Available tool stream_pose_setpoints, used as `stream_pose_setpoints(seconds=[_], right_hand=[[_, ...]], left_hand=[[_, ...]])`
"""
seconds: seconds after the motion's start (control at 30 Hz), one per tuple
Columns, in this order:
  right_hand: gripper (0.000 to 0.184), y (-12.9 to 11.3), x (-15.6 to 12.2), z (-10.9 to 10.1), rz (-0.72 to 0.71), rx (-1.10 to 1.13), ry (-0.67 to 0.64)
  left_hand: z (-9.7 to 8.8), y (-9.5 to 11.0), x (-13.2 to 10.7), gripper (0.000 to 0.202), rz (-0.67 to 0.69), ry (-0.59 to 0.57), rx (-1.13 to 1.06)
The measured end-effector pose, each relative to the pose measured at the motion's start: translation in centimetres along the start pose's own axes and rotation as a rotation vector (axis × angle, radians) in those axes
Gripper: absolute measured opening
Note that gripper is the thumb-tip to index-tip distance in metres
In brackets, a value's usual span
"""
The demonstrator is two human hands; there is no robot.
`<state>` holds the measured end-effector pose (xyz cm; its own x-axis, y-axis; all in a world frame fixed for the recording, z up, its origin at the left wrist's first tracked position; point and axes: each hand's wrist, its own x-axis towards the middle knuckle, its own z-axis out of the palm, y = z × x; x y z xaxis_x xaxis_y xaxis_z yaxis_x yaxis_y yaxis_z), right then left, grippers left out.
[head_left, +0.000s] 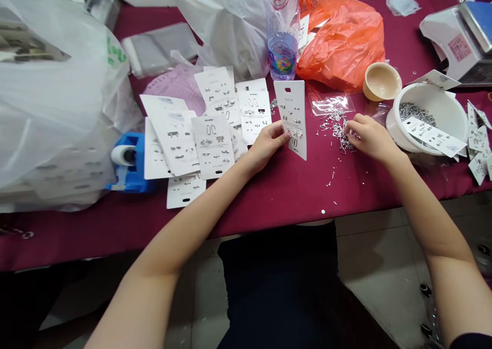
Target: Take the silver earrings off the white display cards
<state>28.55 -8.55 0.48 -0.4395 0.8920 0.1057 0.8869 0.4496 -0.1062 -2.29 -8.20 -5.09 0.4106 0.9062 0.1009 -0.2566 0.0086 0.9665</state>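
My left hand (267, 146) grips the lower left edge of a white earring card (290, 118), which stands tilted up off the maroon tablecloth (307, 195) with several silver studs on it. My right hand (371, 138) hovers to the right of that card, its fingertips pinched together over a loose pile of silver earring parts (337, 131). Anything between those fingertips is too small to make out. Several more earring cards (212, 146) lie overlapping to the left of my left hand.
A white bowl of silver parts (430, 118) stands at right, with a small beige cup (382, 81) behind it. Also on the table are an orange plastic bag (342, 41), a water bottle (283, 36), a blue tape dispenser (128, 162), and a large clear bag (57, 87) at left.
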Motion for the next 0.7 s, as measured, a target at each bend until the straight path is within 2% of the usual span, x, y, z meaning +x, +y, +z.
stream_pose_setpoints(seconds=[0.13, 0.23, 0.33, 0.53, 0.7], right_hand=[[0.011, -1.9, 0.0, -1.1, -0.011, 0.177, 0.045], [0.012, -4.8, 0.3, -1.2, -0.143, 0.277, -0.079], [0.010, -6.7, 0.7, -0.3, -0.222, 0.249, -0.200], [0.012, -6.9, 0.3, 1.0, -0.146, 0.266, -0.037], [0.006, -8.0, -0.3, 1.5, -0.088, 0.281, -0.045]], left_hand=[[0.1, 0.2, 0.0, 0.047, -0.008, -0.005, -0.005], [0.2, 0.3, -0.1, 0.048, -0.004, -0.006, -0.015], [0.2, 0.3, -0.1, 0.048, -0.002, -0.009, -0.035], [0.3, 0.4, -0.1, 0.051, -0.014, -0.020, -0.052], [0.2, 0.2, 0.0, 0.050, -0.008, -0.011, -0.063]])
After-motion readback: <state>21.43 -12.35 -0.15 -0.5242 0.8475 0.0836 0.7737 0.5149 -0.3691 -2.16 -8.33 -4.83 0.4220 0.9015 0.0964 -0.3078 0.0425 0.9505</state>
